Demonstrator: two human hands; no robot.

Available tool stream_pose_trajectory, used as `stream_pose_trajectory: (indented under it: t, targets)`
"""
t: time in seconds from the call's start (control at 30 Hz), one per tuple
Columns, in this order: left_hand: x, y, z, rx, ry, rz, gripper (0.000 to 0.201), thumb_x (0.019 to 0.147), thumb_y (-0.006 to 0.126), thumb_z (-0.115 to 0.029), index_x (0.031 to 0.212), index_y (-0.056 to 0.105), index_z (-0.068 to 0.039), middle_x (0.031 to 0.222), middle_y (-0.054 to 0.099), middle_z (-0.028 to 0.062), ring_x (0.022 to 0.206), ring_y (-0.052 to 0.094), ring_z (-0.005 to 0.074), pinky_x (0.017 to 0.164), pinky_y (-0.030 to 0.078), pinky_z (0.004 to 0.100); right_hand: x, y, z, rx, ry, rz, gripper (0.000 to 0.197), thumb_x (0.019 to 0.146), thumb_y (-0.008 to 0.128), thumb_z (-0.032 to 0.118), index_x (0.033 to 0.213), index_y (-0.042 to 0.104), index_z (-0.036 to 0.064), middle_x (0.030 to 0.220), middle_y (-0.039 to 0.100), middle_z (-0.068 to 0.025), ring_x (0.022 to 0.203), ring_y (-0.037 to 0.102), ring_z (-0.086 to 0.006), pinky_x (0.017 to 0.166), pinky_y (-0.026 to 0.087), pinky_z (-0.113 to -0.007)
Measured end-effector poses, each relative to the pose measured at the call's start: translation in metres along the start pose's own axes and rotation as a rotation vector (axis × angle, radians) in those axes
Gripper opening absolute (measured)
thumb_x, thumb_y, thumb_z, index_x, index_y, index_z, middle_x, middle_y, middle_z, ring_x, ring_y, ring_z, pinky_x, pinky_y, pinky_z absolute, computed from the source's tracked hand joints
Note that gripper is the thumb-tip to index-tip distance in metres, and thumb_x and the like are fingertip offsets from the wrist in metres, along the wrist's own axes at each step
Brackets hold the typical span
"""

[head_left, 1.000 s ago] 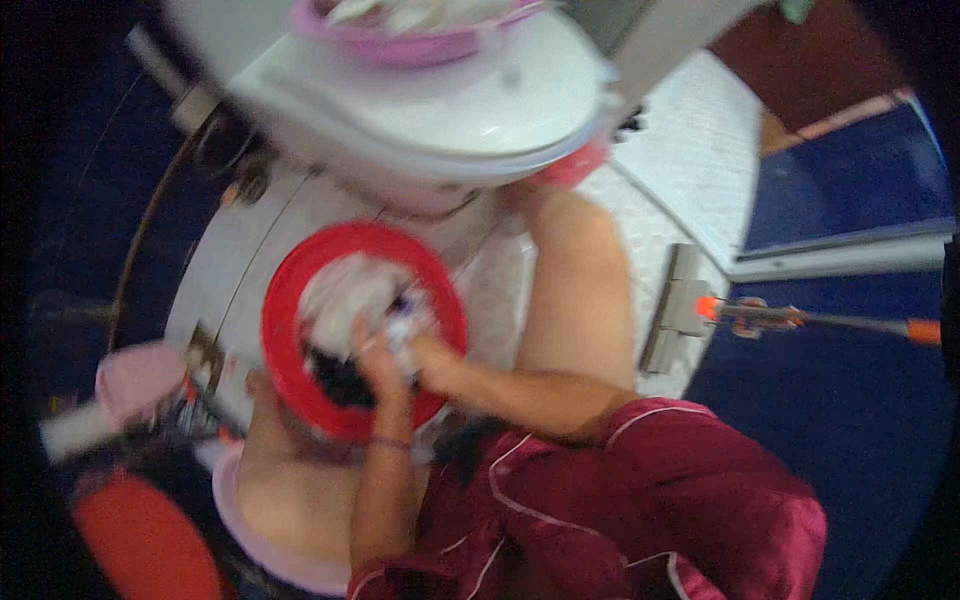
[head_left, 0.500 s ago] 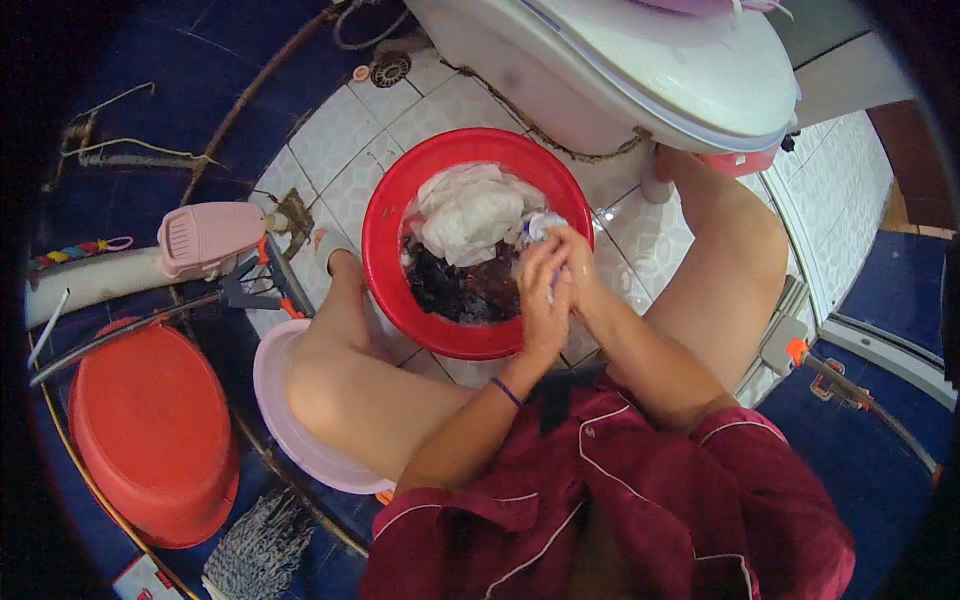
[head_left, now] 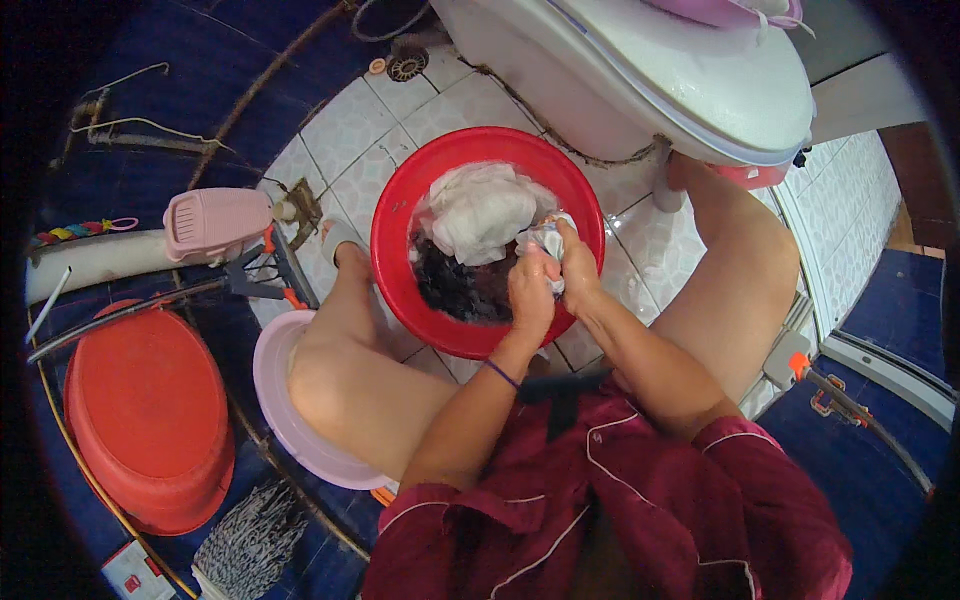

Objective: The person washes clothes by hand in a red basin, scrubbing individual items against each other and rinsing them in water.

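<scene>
Over the right side of a red basin (head_left: pixel 389 255), my two hands grip a small white wet cloth with bluish marks (head_left: pixel 546 238). My left hand (head_left: pixel 532 290) is closed round its near left part. On the right of it, my right hand (head_left: pixel 580 272) is wrapped about the same bunched cloth. Inside the basin, a larger white cloth (head_left: pixel 478 210) rises in a heap. Dark wet fabric (head_left: pixel 455 288) lies in water on the near side. What kind of garment the small cloth is, I cannot make out.
A white toilet (head_left: pixel 700 85) stands at the far right, beyond the basin. To the left are an upturned red tub (head_left: pixel 150 410), a mop head (head_left: pixel 250 540) and a pink plastic item (head_left: pixel 217 223). A lilac basin (head_left: pixel 275 400) sits beside my left leg.
My hands have come apart slightly from their tight clasp, and more of the small white cloth shows between them. The whole view has shifted a little.
</scene>
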State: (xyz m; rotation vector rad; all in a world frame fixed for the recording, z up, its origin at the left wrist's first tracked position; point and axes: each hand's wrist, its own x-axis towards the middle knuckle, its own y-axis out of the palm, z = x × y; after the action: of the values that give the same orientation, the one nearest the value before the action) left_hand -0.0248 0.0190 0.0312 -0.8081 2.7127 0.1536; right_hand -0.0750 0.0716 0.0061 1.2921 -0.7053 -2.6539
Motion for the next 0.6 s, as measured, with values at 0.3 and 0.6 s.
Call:
stream_pose_trajectory:
  t: [0.3,0.6]
  targets:
    - [0.04,-0.051,-0.005,0.77,0.475,0.174,0.065,0.058,0.06,-0.011,0.117,0.034,-0.01,0.119,0.033,0.0147,0.111,0.03,0.0293,0.091,0.022,0.0384,-0.016,0.008,0.042,-0.649,-0.234,0.366,0.036,0.074,0.05,0.032,0.078,0.055,-0.0033,0.069,0.054,-0.0027,0.062,0.048,-0.0093,0.056,0.038,-0.023]
    - [0.042,-0.066,0.035,-0.117,-0.442,0.556,0.069,0.062,0.061,-0.018,0.121,0.028,-0.009,0.124,0.03,0.0099,0.112,0.032,0.0232,0.094,0.024,0.036,-0.052,0.008,0.077,-0.034,-0.049,0.629,0.032,0.068,0.053,0.023,0.087,0.053,-0.0034,0.079,0.057,-0.0089,0.069,0.055,-0.0151,0.064,0.044,-0.025]
